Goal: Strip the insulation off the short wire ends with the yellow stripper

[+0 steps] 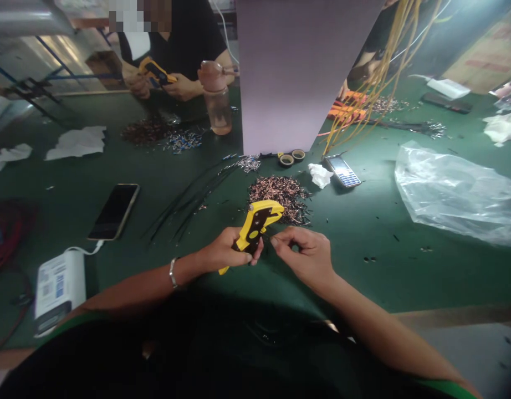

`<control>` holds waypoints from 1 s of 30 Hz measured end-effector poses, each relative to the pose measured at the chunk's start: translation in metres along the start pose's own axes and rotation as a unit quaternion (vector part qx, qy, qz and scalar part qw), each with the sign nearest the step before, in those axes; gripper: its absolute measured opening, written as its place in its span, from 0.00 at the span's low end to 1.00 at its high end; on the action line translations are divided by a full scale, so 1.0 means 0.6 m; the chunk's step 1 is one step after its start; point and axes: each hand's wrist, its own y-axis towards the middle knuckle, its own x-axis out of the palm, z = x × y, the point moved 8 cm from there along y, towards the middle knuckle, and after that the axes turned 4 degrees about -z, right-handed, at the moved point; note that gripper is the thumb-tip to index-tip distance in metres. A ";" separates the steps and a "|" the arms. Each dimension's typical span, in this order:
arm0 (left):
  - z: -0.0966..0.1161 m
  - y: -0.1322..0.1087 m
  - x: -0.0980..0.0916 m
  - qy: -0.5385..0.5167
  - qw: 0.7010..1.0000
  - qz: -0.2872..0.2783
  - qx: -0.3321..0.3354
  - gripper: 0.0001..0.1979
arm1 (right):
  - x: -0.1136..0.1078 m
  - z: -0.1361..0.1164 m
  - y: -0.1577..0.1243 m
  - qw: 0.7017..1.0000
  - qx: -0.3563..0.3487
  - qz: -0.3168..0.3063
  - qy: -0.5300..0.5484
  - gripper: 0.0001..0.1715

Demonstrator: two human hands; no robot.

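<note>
Best handling here: a steady, closed wrap of the left hand (224,249) around the grip of a yellow crimping tool (255,224), and a small, careful pinch of the right hand (303,257), thumb and fingertips together on a thin wire (275,238), with the wire straight toward the tool's head. Tool inside the left hand, head out at one o'clock, tail at seven o'clock, head just beside the right hand. At twelve o'clock from both hands, a heap of copper-coloured crimp terminals (280,194) on the green workbench (363,277); at eleven o'clock, loose black wires (189,202).
</note>
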 end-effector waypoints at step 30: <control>0.062 -0.028 0.006 0.483 0.841 0.130 0.206 0.18 | 0.013 0.039 -0.004 0.991 0.087 -0.076 0.073 0.11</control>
